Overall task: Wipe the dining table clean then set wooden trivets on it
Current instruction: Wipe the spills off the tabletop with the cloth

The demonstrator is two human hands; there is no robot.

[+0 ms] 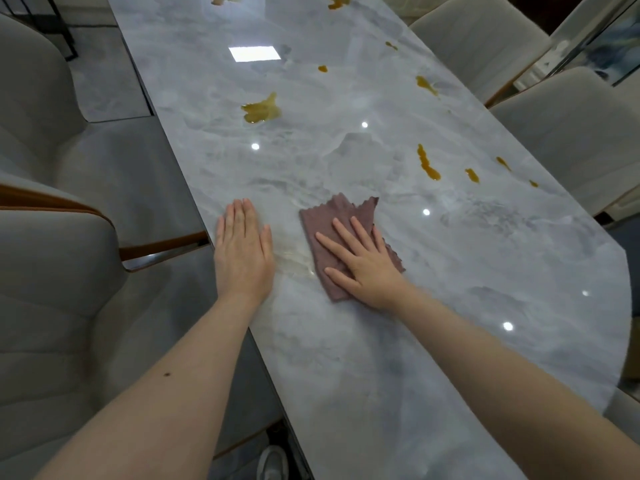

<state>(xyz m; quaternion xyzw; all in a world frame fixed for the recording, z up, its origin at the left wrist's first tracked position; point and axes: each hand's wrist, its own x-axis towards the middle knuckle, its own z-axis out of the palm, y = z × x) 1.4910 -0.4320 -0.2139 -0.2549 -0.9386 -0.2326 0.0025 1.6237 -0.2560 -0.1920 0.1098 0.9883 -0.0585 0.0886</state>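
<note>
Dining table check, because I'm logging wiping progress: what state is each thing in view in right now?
Dining table: glossy, still soiled further up.
Cloth: spread flat on the table, pinned under the right hand.
Right hand: fingers straight, pressing the cloth.
Left hand: flat, resting on the table edge, holding nothing.
Largest yellow spill: unwiped.
Spill streak: unwiped.
Chairs: pushed in.
Wooden trivets: none in view.
</note>
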